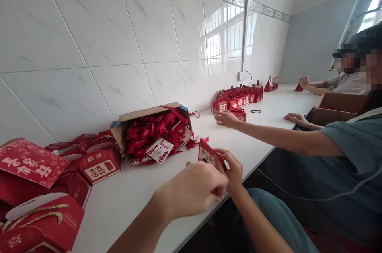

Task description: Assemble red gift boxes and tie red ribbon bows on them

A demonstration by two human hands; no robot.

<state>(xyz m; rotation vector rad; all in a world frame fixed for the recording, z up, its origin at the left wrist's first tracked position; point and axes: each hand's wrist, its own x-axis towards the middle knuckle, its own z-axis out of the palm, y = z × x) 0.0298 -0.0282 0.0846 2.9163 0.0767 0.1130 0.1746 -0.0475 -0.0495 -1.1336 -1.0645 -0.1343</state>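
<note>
My right hand grips a small red box with a pale printed panel, above the white table's front edge. In front of it and slightly lower, my left hand is raised with its fingers curled and partly blurred; whether anything is between them is hidden. Behind my hands, an open cardboard box lies on its side, filled with red ribbons and a white printed tag at its mouth.
Red gift boxes crowd the left of the white table. Small red boxes stand in rows by the wall, where a co-worker's hand reaches. Another carton and a second person's hands are at right.
</note>
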